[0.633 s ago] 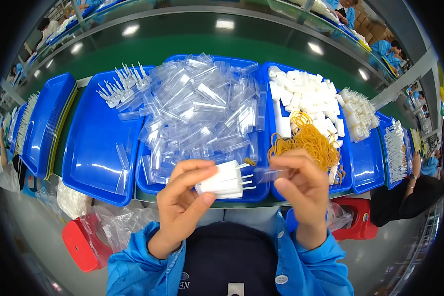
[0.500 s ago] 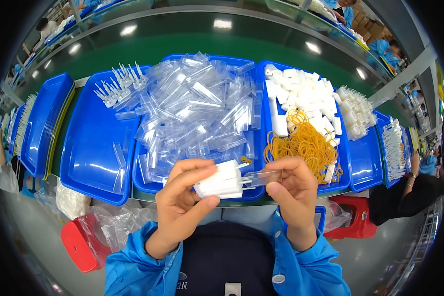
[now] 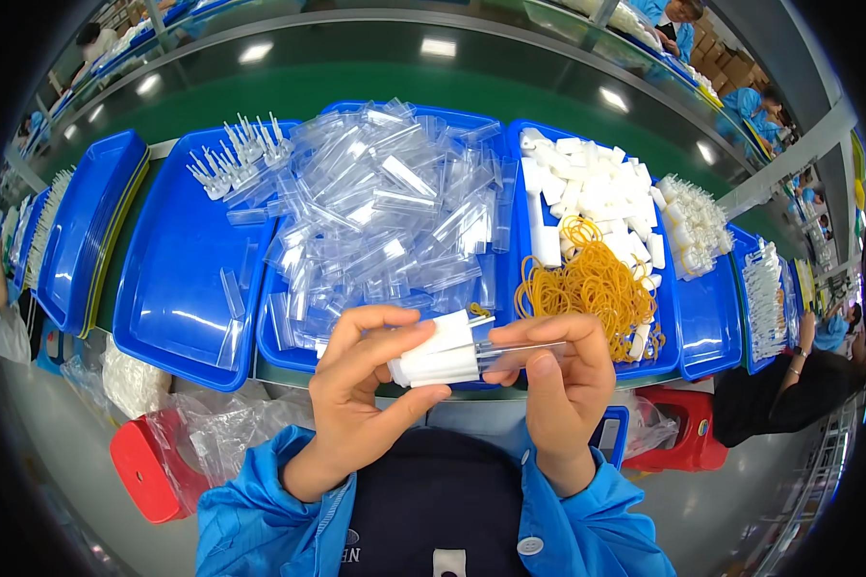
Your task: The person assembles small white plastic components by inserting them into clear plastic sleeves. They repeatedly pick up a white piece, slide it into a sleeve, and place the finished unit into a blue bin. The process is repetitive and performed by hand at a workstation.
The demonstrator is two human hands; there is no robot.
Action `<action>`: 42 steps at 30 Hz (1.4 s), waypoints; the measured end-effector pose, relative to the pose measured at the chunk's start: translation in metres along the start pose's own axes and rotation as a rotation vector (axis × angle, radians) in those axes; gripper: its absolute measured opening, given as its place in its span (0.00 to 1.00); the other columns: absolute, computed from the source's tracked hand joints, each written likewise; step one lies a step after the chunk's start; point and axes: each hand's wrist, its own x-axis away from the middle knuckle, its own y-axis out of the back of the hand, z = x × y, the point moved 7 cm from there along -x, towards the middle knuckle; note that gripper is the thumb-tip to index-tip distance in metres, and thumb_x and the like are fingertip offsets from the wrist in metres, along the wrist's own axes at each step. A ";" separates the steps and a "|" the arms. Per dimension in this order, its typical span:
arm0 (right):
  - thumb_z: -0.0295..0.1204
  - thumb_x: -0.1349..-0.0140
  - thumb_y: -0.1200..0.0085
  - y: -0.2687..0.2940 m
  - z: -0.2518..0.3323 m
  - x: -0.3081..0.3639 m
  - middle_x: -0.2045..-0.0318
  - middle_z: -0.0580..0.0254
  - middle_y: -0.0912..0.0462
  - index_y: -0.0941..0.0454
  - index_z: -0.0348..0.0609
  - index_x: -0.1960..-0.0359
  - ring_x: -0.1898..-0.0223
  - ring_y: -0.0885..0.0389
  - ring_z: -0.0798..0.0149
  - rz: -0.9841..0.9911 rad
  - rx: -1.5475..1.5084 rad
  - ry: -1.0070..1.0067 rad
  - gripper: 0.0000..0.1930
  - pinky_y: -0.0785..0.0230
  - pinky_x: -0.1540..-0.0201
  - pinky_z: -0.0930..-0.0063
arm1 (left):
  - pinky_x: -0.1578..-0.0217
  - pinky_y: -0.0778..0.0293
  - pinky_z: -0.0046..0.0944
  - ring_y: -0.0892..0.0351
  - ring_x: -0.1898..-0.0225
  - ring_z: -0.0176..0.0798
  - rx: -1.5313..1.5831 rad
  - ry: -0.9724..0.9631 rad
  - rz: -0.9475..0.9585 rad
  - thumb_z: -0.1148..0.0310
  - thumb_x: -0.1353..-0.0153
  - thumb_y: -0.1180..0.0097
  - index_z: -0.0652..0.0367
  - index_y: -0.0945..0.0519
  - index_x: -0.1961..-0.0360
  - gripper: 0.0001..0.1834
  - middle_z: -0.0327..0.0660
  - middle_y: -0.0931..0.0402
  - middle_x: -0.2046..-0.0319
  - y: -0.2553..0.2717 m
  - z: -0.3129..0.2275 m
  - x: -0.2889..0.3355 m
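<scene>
My left hand (image 3: 361,399) is closed around a bundle of white plastic pieces (image 3: 440,358), fingers above and thumb below. Thin white stems stick out of the bundle's right end. From the right, my right hand (image 3: 566,389) pinches a clear plastic sleeve (image 3: 522,355) between thumb and fingers. The sleeve's left end lies at the bundle's right end, around or beside a stem; I cannot tell which. Both hands are above the front edge of a blue tray heaped with similar clear sleeves (image 3: 375,192).
Tangled yellow rubber bands (image 3: 587,284) and white blocks (image 3: 587,173) fill the tray at right. A blue tray (image 3: 173,298) at left holds upright white stemmed parts (image 3: 241,154). Stacked trays (image 3: 87,231) stand further left. Red stools (image 3: 149,471) flank me; a person's arm (image 3: 799,351) is at right.
The clear sleeve now lies more level, its left end still at the bundle. My right fingers have straightened along it. The bundle has shifted slightly right.
</scene>
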 end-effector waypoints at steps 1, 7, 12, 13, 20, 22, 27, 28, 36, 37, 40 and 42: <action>0.29 0.32 0.51 0.000 0.000 -0.001 0.59 0.44 0.19 0.32 0.34 0.55 0.61 0.18 0.63 -0.022 0.034 -0.005 0.11 0.25 0.56 0.71 | 0.52 0.19 0.37 0.23 0.50 0.43 -0.006 -0.001 -0.015 0.84 0.53 0.33 0.67 0.22 0.49 0.26 0.49 0.36 0.46 0.000 0.000 0.000; 0.35 0.31 0.52 0.005 -0.010 -0.007 0.67 0.48 0.16 0.32 0.35 0.57 0.67 0.17 0.64 -0.079 0.060 -0.055 0.13 0.26 0.60 0.73 | 0.62 0.23 0.34 0.23 0.53 0.42 -0.187 -0.086 -0.016 0.79 0.54 0.30 0.64 0.20 0.51 0.26 0.52 0.37 0.44 0.003 -0.003 0.001; 0.35 0.30 0.53 0.004 -0.017 -0.011 0.68 0.49 0.16 0.32 0.36 0.55 0.67 0.18 0.68 -0.088 -0.046 -0.116 0.13 0.26 0.63 0.76 | 0.58 0.25 0.38 0.23 0.54 0.45 -0.231 -0.227 -0.003 0.79 0.50 0.34 0.64 0.21 0.52 0.21 0.56 0.42 0.41 0.000 -0.008 0.003; 0.35 0.30 0.53 0.005 -0.017 -0.012 0.68 0.50 0.16 0.32 0.37 0.55 0.67 0.18 0.68 -0.086 -0.038 -0.114 0.13 0.27 0.64 0.77 | 0.60 0.24 0.37 0.23 0.55 0.46 -0.210 -0.243 -0.015 0.80 0.51 0.34 0.63 0.20 0.54 0.20 0.55 0.42 0.41 0.000 -0.008 0.003; 0.39 0.29 0.55 0.009 -0.020 -0.015 0.72 0.50 0.16 0.33 0.38 0.57 0.72 0.18 0.67 -0.132 -0.011 -0.060 0.15 0.27 0.69 0.78 | 0.53 0.21 0.40 0.26 0.46 0.51 -0.004 -0.076 0.011 0.83 0.48 0.38 0.68 0.21 0.53 0.18 0.54 0.42 0.42 -0.005 -0.003 0.001; 0.39 0.29 0.54 0.009 -0.020 -0.013 0.71 0.50 0.16 0.33 0.38 0.57 0.71 0.18 0.68 -0.132 -0.052 -0.057 0.14 0.27 0.67 0.77 | 0.51 0.20 0.40 0.28 0.44 0.52 -0.033 -0.055 0.004 0.84 0.47 0.38 0.69 0.22 0.52 0.19 0.53 0.41 0.43 -0.004 -0.001 0.001; 0.39 0.30 0.53 0.004 -0.014 -0.012 0.71 0.50 0.16 0.34 0.37 0.57 0.70 0.18 0.68 -0.111 -0.049 -0.007 0.15 0.25 0.65 0.76 | 0.55 0.19 0.38 0.27 0.45 0.50 -0.053 -0.075 0.019 0.83 0.48 0.38 0.68 0.21 0.52 0.19 0.53 0.40 0.44 -0.003 0.000 0.002; 0.38 0.30 0.52 0.003 -0.015 -0.012 0.71 0.49 0.16 0.34 0.37 0.57 0.70 0.18 0.68 -0.100 -0.064 -0.007 0.15 0.25 0.64 0.76 | 0.55 0.19 0.38 0.26 0.46 0.50 -0.049 -0.083 0.019 0.83 0.48 0.37 0.69 0.21 0.53 0.19 0.53 0.40 0.44 -0.003 0.001 0.002; 0.33 0.32 0.49 0.009 -0.018 -0.013 0.66 0.54 0.20 0.31 0.37 0.66 0.75 0.26 0.74 -0.130 -0.011 0.089 0.11 0.31 0.71 0.79 | 0.54 0.21 0.38 0.25 0.48 0.48 -0.010 -0.125 0.006 0.83 0.48 0.37 0.69 0.21 0.57 0.15 0.54 0.41 0.43 0.000 0.002 0.003; 0.33 0.32 0.48 0.012 -0.016 -0.013 0.65 0.55 0.22 0.30 0.37 0.67 0.75 0.28 0.75 -0.160 -0.029 0.103 0.11 0.32 0.72 0.79 | 0.54 0.21 0.38 0.25 0.48 0.48 0.006 -0.125 0.012 0.83 0.47 0.37 0.69 0.21 0.57 0.15 0.54 0.41 0.43 0.000 0.003 0.004; 0.31 0.34 0.46 0.019 -0.009 -0.012 0.64 0.58 0.25 0.28 0.36 0.67 0.76 0.30 0.75 -0.223 -0.072 0.132 0.09 0.35 0.74 0.80 | 0.53 0.20 0.38 0.25 0.48 0.46 0.144 0.005 0.028 0.83 0.45 0.39 0.69 0.22 0.55 0.15 0.53 0.40 0.42 0.001 0.008 0.001; 0.29 0.36 0.45 0.021 -0.008 -0.013 0.64 0.58 0.26 0.26 0.35 0.65 0.74 0.28 0.75 -0.227 -0.090 0.137 0.08 0.34 0.73 0.81 | 0.53 0.20 0.38 0.25 0.48 0.45 0.255 0.074 0.013 0.82 0.43 0.40 0.69 0.23 0.53 0.15 0.52 0.40 0.42 0.003 0.014 0.000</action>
